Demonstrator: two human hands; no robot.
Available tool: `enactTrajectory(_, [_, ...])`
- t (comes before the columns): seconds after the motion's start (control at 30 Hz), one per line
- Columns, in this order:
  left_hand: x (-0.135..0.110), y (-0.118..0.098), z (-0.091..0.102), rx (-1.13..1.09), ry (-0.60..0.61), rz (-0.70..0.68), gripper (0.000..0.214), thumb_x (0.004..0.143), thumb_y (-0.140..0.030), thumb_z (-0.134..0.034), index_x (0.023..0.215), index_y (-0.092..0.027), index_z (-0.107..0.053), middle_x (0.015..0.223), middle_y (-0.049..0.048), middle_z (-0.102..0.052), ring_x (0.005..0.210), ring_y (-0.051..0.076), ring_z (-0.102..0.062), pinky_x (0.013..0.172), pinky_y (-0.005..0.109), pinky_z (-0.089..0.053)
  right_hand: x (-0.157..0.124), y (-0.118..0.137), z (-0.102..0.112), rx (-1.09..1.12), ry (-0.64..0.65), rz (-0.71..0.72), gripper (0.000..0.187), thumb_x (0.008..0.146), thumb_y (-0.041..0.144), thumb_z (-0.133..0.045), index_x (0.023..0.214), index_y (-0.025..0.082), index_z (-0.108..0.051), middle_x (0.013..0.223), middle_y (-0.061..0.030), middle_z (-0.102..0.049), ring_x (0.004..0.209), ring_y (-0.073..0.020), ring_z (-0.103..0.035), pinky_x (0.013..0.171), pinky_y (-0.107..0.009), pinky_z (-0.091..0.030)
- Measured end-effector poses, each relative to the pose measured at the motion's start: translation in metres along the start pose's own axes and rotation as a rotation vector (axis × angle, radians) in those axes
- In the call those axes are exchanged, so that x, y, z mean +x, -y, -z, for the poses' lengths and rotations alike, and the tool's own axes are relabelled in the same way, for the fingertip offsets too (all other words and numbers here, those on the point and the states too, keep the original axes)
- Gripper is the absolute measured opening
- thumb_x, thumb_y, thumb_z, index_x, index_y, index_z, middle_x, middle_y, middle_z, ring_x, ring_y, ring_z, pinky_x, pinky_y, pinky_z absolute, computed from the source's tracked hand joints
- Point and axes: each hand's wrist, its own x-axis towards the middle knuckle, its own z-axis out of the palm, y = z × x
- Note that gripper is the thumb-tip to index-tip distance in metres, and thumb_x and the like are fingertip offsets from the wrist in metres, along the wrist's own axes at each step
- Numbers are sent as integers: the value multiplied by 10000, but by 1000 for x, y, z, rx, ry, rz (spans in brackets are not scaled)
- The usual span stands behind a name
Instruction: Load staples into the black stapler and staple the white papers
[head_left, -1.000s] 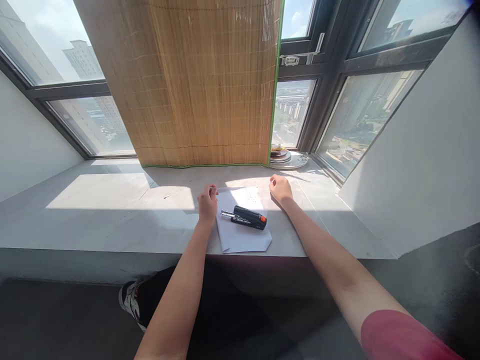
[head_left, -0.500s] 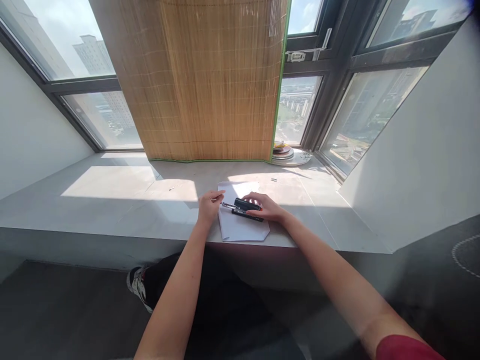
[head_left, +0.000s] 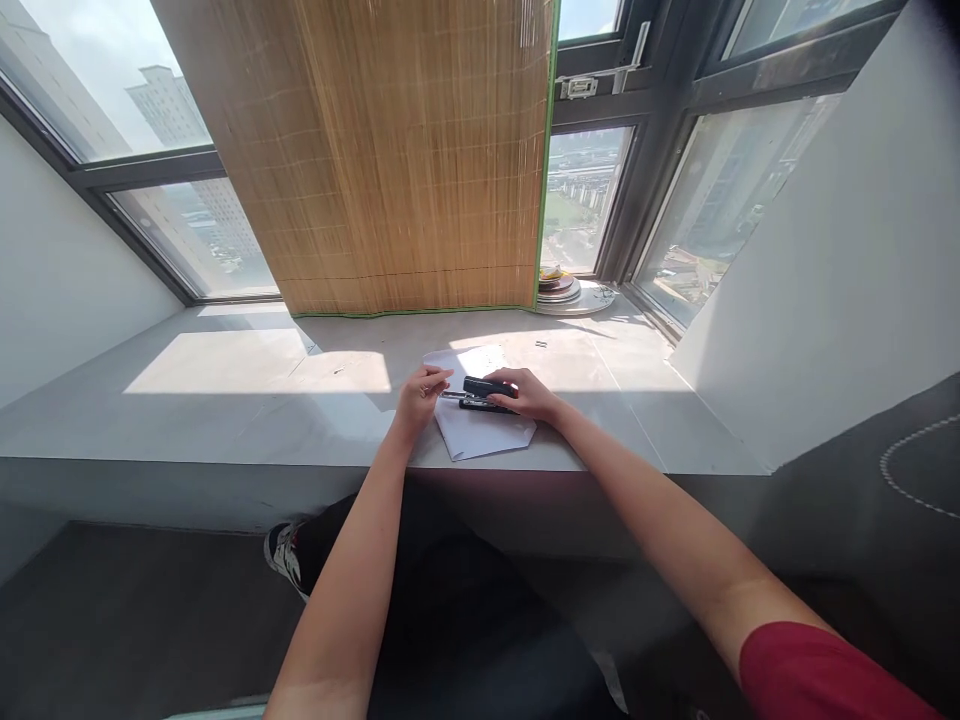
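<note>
A black stapler (head_left: 489, 387) lies over white paper, its top cover lifted away from the base and a thin metal rail (head_left: 453, 395) sticking out to the left. My right hand (head_left: 526, 393) grips the stapler by its right end, thumb below and fingers over the top. At the tip of the rail is my left hand (head_left: 421, 398), its thumb and fingers pinched together; whatever is between them is too small to make out. Under the stapler, the folded white paper (head_left: 484, 436) rests on the pale sill near its front edge.
On the sill (head_left: 360, 425), two tiny metal strips (head_left: 541, 344) lie beyond the paper. A stack of plates (head_left: 561, 292) stands in the far right corner by the window. A bamboo blind (head_left: 405, 160) hangs at the back, and a white wall (head_left: 832, 230) bounds the right side.
The stapler has turned slightly on the paper, and the paper has shifted and rotated a little. My left fingers have come closer to the rail's tip. The whole view has tilted somewhat.
</note>
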Motion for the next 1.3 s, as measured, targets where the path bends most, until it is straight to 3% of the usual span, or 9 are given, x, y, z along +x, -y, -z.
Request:
enactTrajectory(0.1, [-1,2,-1,40,34,-17,281,787,-345,-905,1059,-279,-880,988,73,-789,919,248,-740,971,465,-644,0,-3,0,-7,0,-3,331,884,421,-745,1145,233,-822,1065,-62,-823,961,-240,-743,843,-356,-568])
enactTrajectory(0.2, [-3,1,-3,66,49,2,358,726,-307,-959,1074,-300,-876,961,66,-827,974,289,-743,1099,532,-569,1,-7,-1,-21,7,23,328,906,407,-717,1160,221,-810,1084,-66,-820,988,-245,-740,894,-372,-557])
enactTrajectory(0.33, [-3,-1,-7,96,69,62,377,645,-228,-1008,992,-299,-881,893,58,-832,970,300,-720,1142,522,-512,1,-13,-3,-21,8,61,317,928,386,-702,1171,205,-795,1099,-80,-814,995,-253,-734,890,-376,-543])
enactTrajectory(0.6, [4,10,-7,428,150,-41,399,753,-135,-896,1128,-269,-882,950,49,-846,915,259,-696,888,399,-568,2,-19,-4,-10,17,84,311,939,385,-707,1178,204,-788,1084,-80,-808,957,-246,-730,831,-346,-539])
enactTrajectory(0.77, [4,15,-4,499,194,-63,319,820,-225,-887,1135,-270,-881,992,60,-846,950,266,-696,909,409,-565,2,-18,-5,-11,21,72,303,944,375,-707,1184,208,-789,1086,-82,-806,964,-247,-725,832,-348,-545])
enactTrajectory(1.0, [3,18,-2,625,184,-57,214,854,-238,-873,1053,-310,-900,879,58,-794,983,279,-682,974,449,-536,1,-20,-5,-14,18,64,324,945,385,-712,1206,209,-788,1099,-83,-806,986,-252,-728,849,-355,-542])
enactTrajectory(1.3, [3,18,6,543,228,-64,146,851,-227,-854,967,-302,-901,1045,58,-854,1069,296,-725,1026,459,-546,2,-19,-2,-28,37,63,326,949,390,-701,1202,203,-787,1112,-90,-808,990,-254,-725,854,-360,-532])
